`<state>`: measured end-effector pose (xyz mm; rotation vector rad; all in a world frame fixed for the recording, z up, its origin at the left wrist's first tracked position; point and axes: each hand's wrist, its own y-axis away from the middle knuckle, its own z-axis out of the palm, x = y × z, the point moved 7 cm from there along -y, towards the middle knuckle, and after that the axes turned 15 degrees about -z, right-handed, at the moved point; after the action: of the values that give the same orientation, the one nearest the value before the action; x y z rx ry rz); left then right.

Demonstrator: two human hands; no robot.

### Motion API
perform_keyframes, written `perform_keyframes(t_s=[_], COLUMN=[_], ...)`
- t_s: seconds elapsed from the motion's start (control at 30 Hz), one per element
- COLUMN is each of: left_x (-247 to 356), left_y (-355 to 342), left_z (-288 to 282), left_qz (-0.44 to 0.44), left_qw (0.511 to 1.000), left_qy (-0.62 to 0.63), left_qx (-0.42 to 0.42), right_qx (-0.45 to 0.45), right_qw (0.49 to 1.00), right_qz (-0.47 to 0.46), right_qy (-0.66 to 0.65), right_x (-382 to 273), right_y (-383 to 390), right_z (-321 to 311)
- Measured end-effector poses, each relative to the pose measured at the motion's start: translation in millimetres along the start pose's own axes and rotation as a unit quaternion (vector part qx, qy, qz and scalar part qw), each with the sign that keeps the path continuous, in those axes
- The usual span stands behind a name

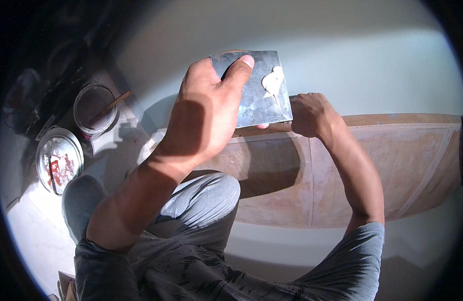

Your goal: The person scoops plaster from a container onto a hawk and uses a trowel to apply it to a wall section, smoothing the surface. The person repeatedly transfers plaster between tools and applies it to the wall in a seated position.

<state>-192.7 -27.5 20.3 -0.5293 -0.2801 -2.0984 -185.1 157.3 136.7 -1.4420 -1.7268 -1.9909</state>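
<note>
My left hand (205, 115) grips a square grey metal plate (251, 100), thumb on its face, with a dab of white paste (272, 80) on the plate's right part. Just right of the plate, my right hand (312, 113) is closed, its fingertips partly hidden behind it, so what it holds cannot be made out. Below both hands runs a long wooden panel (362, 170) with pale filled seams and a wooden top edge, against a pale wall (367, 65).
On the left, an open bucket (93, 123) with a stick (117, 100) stands by a round lid (66, 160) smeared red and white. My bent knees in grey trousers (216, 195) are below the hands, close to the panel.
</note>
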Motion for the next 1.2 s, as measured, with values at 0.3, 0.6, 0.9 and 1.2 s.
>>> perform_keyframes(t_s=[0.3, 0.6, 0.9, 1.2], left_x=[-1, 6, 8, 7], left_y=[3, 1, 4, 8], left_z=[4, -6, -1, 5], left_qz=[-0.014, 0.032, 0.042, 0.010], left_qw=[1.000, 0.997, 0.997, 1.000], left_qy=[0.010, -0.061, -0.046, 0.005], left_qx=[-0.002, 0.032, 0.037, 0.012], right_qx=[-0.014, -0.025, -0.083, 0.031], right_qw=[1.000, 0.998, 0.995, 0.994], right_qz=[-0.026, 0.037, -0.014, -0.095], right_qy=[-0.007, -0.037, 0.057, -0.049], right_x=[-8, -2, -5, -36], right_y=[19, 21, -1, -35], right_z=[12, -40, -10, 6])
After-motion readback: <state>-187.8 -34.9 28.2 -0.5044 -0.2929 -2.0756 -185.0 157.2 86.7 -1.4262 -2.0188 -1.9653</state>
